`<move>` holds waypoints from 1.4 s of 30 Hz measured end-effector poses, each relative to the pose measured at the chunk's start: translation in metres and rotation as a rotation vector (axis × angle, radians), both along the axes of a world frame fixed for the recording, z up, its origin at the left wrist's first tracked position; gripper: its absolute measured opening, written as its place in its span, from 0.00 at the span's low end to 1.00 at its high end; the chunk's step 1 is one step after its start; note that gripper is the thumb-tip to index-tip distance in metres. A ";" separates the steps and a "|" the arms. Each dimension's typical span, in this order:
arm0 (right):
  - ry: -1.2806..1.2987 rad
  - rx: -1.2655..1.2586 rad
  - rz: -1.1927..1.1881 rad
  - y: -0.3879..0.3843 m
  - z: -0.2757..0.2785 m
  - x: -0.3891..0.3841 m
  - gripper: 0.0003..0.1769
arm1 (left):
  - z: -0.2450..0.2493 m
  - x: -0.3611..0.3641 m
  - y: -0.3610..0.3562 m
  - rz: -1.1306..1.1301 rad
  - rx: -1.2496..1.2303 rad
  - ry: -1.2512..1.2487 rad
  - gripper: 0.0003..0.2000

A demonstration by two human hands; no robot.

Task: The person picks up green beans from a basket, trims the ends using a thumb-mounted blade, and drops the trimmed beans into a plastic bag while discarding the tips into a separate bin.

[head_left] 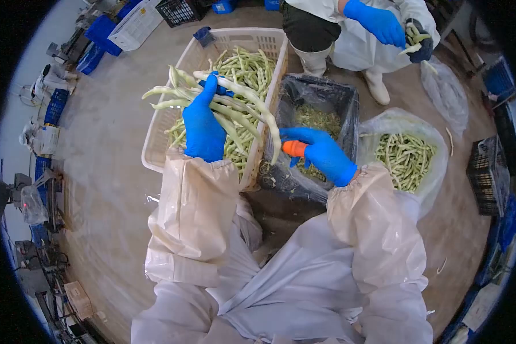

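Observation:
My left hand [205,129], in a blue glove, is closed around a bunch of long pale green beans [235,106], which stick out to both sides. Under it is a cream plastic crate [165,137] with many more beans. My right hand [327,155], also blue-gloved, is just right of the bunch's drooping tips. Its fingers curl around a small orange piece [294,148], smooth and rounded like a short handle; any blade is hidden. Below this hand stands a dark bin [350,94] lined with clear plastic, holding bean trimmings [318,119].
A clear plastic bag [438,129] of beans stands at right. Across from me, a person's gloved hand [378,23] is near beans in their other, dark-gloved hand [424,43]. A black crate [487,175] stands far right; blue and white crates [135,26] line the back left.

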State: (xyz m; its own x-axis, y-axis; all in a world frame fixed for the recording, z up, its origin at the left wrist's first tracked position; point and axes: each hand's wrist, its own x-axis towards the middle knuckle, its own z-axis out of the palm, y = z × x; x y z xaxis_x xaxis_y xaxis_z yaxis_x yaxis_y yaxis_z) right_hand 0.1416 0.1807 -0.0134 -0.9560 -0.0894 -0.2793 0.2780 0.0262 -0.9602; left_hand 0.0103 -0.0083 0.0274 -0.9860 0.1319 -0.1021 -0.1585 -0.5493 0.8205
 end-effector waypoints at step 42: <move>0.586 0.523 -0.467 0.073 0.007 0.001 0.14 | 0.017 -0.024 -0.053 -0.079 -0.869 0.083 0.11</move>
State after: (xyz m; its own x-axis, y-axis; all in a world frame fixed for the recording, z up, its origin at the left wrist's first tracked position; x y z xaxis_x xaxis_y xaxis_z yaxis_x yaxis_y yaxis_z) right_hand 0.1425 0.2534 -0.0061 -0.8650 0.3432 0.3660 -0.1588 0.5047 -0.8486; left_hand -0.0141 -0.0610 0.0445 -0.9859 0.1095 -0.1262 -0.0905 0.2855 0.9541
